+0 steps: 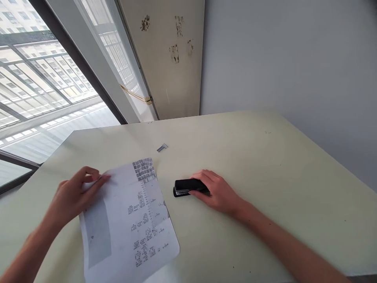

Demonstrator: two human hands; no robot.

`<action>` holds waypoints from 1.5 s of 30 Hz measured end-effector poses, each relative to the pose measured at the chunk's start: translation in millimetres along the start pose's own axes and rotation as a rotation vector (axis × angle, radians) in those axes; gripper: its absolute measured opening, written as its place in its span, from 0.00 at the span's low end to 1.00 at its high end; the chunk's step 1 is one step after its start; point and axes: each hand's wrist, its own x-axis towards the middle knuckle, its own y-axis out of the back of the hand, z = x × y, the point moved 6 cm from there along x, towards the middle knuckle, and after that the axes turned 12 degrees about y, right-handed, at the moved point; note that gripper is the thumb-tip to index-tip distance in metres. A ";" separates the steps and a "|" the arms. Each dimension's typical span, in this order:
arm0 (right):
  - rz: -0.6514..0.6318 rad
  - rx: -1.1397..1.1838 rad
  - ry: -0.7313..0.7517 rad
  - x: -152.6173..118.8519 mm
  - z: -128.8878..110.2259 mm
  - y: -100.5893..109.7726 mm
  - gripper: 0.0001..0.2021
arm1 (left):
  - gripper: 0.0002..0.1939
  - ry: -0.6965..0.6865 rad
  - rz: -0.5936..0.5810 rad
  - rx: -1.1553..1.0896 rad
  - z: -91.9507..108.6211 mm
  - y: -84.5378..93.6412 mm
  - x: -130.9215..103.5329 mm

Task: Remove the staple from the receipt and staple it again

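Observation:
A printed white paper (120, 220), maybe more than one sheet, is tilted over the left part of the table. My left hand (78, 190) pinches its upper left edge between thumb and fingers. A black stapler (188, 185) lies on the table to the right of the paper, its front end pointing left. My right hand (216, 191) is wrapped round the rear end of the stapler, which is partly hidden under the fingers. Paper and stapler are apart. Beyond the paper, small strips of staples (162, 147) lie on the tabletop.
The pale table (235, 145) reaches back to a beige panel (173, 78) with brown marks. A grey wall (288, 59) borders the right side. At the left is a window (44, 74) with a dark frame.

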 end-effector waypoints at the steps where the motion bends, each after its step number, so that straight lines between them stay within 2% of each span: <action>1: 0.001 -0.002 0.001 0.0 -0.1 -0.2 0.09 | 0.23 0.055 0.053 -0.038 -0.5 11.0 1.3; 4: 0.006 0.001 0.004 0.0 -0.7 0.1 0.10 | 0.21 0.198 0.248 -0.193 0.0 40.0 3.3; 6: 0.007 0.018 -0.001 0.0 -0.5 0.6 0.09 | 0.19 0.249 0.366 -0.320 3.1 52.6 3.8; 8: 0.004 0.044 -0.020 -0.2 0.6 0.4 0.10 | 0.20 0.279 0.374 -0.491 6.8 54.3 6.3; 9: 0.007 0.053 -0.032 -0.4 1.2 0.3 0.10 | 0.21 0.293 0.322 -0.575 8.9 50.3 8.3; 11: 0.031 0.066 -0.044 -0.7 0.6 1.1 0.11 | 0.24 0.336 0.148 -0.692 13.9 34.6 11.4; 14: 0.102 0.131 -0.067 -1.0 -3.8 5.9 0.14 | 0.26 0.380 -0.130 -0.744 25.2 1.9 9.4; 16: 0.146 0.228 -0.132 -1.2 -5.4 11.2 0.14 | 0.28 0.353 -0.264 -0.745 37.0 -19.9 5.7; 22: 0.263 0.601 -0.374 -3.8 4.6 26.5 0.23 | 0.31 0.074 -0.497 -0.548 91.0 -68.0 -9.4; 26: 0.293 0.683 -0.452 -5.6 21.1 26.6 0.18 | 0.28 -0.074 -0.608 -0.477 121.9 -80.4 -20.9; 29: 0.317 0.688 -0.496 -6.3 37.3 29.4 0.19 | 0.30 -0.110 -0.638 -0.550 130.8 -84.0 -22.6; 31: 0.381 0.643 -0.516 -9.0 51.1 41.5 0.21 | 0.31 -0.116 -0.615 -0.639 129.4 -87.9 -19.3; 35: 0.592 0.428 -0.621 -31.3 85.1 89.1 0.23 | 0.28 -0.100 -0.563 -0.821 111.8 -107.7 -6.4; 38: 0.587 0.187 -0.750 -55.1 108.2 118.1 0.25 | 0.26 -0.068 -0.530 -0.807 93.6 -126.3 4.6; 40: 0.591 -0.050 -0.810 -69.6 118.2 130.1 0.30 | 0.26 -0.072 -0.524 -0.775 86.0 -134.3 9.4; 42: 0.544 -0.273 -0.808 -75.9 123.1 129.3 0.33 | 0.26 -0.096 -0.542 -0.735 83.5 -138.9 10.6; 45: 0.315 -0.469 -0.755 -71.0 127.3 104.1 0.35 | 0.25 -0.129 -0.561 -0.640 84.2 -141.4 8.4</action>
